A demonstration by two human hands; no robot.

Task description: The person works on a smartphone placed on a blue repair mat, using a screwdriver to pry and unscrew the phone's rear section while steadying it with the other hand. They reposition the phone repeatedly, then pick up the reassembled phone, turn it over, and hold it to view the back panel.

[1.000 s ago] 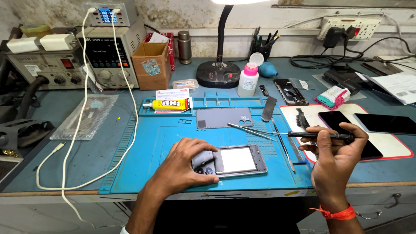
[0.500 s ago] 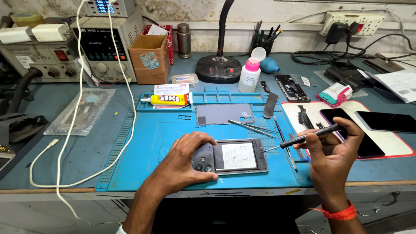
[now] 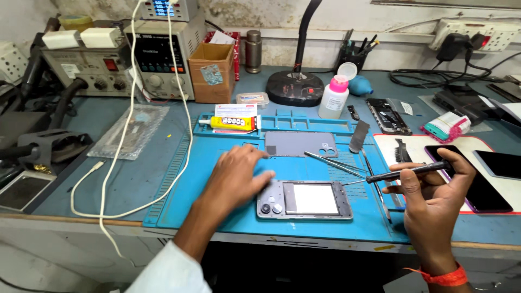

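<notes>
On the blue repair mat (image 3: 217, 206) a grey phone frame (image 3: 304, 199) is steadied by the left hand (image 3: 236, 176), fingers spread and seemingly resting at its left end, while a black screwdriver (image 3: 407, 172) is pinched in the right hand (image 3: 431, 190), tip near the frame's right edge.

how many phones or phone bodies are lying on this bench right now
5 that I can tell: the opened phone frame by the left hand, a grey back cover above it, an opened phone further back, and two dark phones at right. Others may be hidden.
</notes>
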